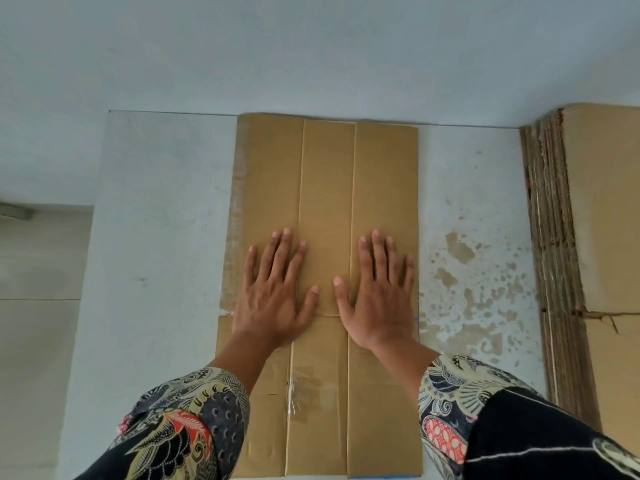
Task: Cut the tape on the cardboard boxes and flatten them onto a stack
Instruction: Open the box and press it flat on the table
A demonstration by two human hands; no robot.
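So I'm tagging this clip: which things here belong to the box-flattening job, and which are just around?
Job: flattened box, left hand and right hand pressing it flat, cardboard stack.
Around: stained floor, wall.

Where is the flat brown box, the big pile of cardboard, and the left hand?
Flat brown cardboard box (pixel 327 174), head view: bare middle panel.
Tall stack of flattened cardboard (pixel 554 254), head view: layered edges.
Left hand (pixel 273 292), head view: back.

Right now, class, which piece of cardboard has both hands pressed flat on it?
The single flattened box lying in the middle, under the left hand and right hand. The stack of flattened boxes at the right goes untouched.
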